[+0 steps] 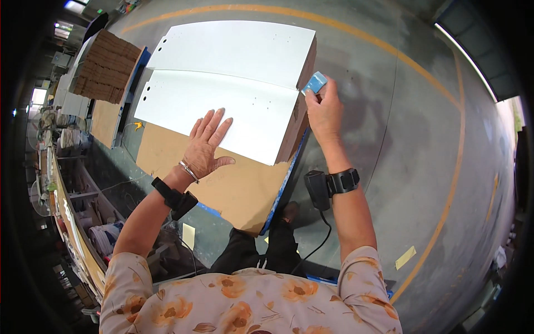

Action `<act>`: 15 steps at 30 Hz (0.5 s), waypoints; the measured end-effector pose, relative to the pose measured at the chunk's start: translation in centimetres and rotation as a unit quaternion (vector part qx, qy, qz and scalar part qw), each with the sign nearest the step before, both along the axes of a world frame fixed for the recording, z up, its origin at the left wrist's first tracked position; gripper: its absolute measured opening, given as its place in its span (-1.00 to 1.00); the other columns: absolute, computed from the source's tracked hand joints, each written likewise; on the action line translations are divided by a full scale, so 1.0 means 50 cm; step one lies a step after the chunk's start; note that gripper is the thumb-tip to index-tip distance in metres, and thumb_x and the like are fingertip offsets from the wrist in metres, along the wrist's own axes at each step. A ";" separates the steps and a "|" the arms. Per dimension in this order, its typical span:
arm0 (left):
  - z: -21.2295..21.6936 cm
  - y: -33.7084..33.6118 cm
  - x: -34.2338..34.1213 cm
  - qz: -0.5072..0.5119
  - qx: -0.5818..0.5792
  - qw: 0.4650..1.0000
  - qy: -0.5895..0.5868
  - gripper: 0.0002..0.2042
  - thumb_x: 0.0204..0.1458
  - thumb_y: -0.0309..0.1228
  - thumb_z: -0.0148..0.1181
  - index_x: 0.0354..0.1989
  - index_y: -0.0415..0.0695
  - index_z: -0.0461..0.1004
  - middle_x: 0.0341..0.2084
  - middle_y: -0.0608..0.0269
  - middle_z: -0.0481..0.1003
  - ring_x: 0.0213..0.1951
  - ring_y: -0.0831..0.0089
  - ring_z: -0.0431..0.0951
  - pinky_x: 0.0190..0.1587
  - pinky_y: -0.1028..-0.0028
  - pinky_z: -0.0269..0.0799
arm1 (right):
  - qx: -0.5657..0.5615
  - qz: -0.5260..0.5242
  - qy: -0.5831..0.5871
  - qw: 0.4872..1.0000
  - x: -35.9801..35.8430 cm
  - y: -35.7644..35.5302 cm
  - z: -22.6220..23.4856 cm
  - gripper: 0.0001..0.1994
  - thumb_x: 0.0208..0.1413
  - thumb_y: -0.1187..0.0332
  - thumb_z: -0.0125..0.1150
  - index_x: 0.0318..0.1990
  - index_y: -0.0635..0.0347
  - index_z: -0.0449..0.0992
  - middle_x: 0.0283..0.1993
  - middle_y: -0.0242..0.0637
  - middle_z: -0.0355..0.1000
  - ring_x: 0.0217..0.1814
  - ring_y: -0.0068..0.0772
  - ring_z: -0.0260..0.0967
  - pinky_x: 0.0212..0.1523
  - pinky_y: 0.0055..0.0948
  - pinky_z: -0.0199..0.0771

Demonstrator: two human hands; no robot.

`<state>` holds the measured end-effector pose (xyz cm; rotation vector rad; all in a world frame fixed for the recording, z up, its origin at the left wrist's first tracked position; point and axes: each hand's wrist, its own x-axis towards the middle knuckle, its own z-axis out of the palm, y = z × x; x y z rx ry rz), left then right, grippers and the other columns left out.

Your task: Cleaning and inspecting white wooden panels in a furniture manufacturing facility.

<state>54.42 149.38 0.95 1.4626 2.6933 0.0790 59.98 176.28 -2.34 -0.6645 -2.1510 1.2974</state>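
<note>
My left hand [206, 146] lies flat on the near white panel [222, 106], fingers spread and the thumb out to the side, with nothing in it. In my right hand [324, 111] is a small blue block [315, 82], pinched between thumb and fingers at the panels' right edge, near the seam between the two panels. Whether the block touches the edge I cannot tell. A second white panel [233, 44] lies just beyond the near one. Both have dark holes at the left end and tiny dots on their faces, and top a stack with rough brown sides [295, 125].
The stacks rest on a tan board [183, 161] with a blue edge. To the left stands another brown-sided stack [105, 67] on a similar base. A yellow object [138, 126] lies by the board's left edge. A cluttered workbench [69, 222] runs along the left.
</note>
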 end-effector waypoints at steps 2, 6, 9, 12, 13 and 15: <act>0.000 0.000 -0.001 0.000 -0.004 1.000 0.001 -0.10 -0.32 0.21 0.07 0.20 -0.04 -0.01 0.22 0.07 -0.11 0.24 0.08 -0.16 0.20 0.11 -0.23 | -0.051 -0.017 0.015 0.998 0.002 0.001 -0.005 -0.66 -0.08 0.42 0.09 -0.09 0.21 0.26 -0.32 -0.05 0.37 -0.33 -0.08 0.35 -0.29 -0.26 0.35; -0.002 -0.007 -0.001 -0.001 -0.006 1.000 0.006 -0.08 -0.33 0.21 0.08 0.21 -0.03 -0.04 0.22 0.07 -0.12 0.24 0.08 -0.17 0.21 0.11 -0.23 | -0.067 0.016 0.036 0.997 0.001 -0.013 0.007 -0.66 -0.08 0.42 0.09 -0.09 0.20 0.26 -0.32 -0.05 0.37 -0.33 -0.09 0.35 -0.28 -0.28 0.35; -0.002 -0.001 0.002 -0.004 -0.010 1.000 0.006 -0.07 -0.33 0.22 0.07 0.22 -0.03 -0.05 0.22 0.06 -0.13 0.24 0.08 -0.17 0.21 0.11 -0.24 | -0.004 -0.015 0.009 1.000 -0.001 -0.003 -0.002 -0.67 -0.08 0.42 0.08 -0.10 0.20 0.26 -0.32 -0.08 0.38 -0.32 -0.09 0.36 -0.27 -0.27 0.35; -0.006 -0.007 0.003 -0.003 -0.011 1.000 0.012 -0.07 -0.34 0.23 0.07 0.22 -0.03 -0.06 0.22 0.07 -0.13 0.24 0.08 -0.17 0.21 0.11 -0.24 | -0.047 -0.023 0.016 0.998 0.002 -0.006 0.005 -0.68 -0.08 0.43 0.08 -0.11 0.19 0.27 -0.31 -0.07 0.39 -0.32 -0.06 0.36 -0.25 -0.24 0.34; -0.007 -0.010 0.003 -0.003 -0.013 1.000 0.011 -0.07 -0.34 0.23 0.07 0.22 -0.03 -0.06 0.22 0.07 -0.13 0.24 0.08 -0.17 0.21 0.11 -0.24 | -0.014 -0.006 0.025 1.000 0.001 -0.011 0.009 -0.69 -0.08 0.43 0.08 -0.12 0.19 0.27 -0.31 -0.06 0.39 -0.32 -0.04 0.35 -0.25 -0.23 0.34; -0.006 -0.011 0.003 0.000 -0.018 1.000 0.014 -0.06 -0.34 0.24 0.07 0.22 -0.03 -0.06 0.22 0.07 -0.13 0.24 0.08 -0.17 0.20 0.11 -0.24 | 0.019 0.010 0.032 0.999 0.001 -0.010 0.003 -0.70 -0.08 0.44 0.08 -0.13 0.19 0.28 -0.31 -0.04 0.39 -0.32 -0.02 0.35 -0.25 -0.21 0.34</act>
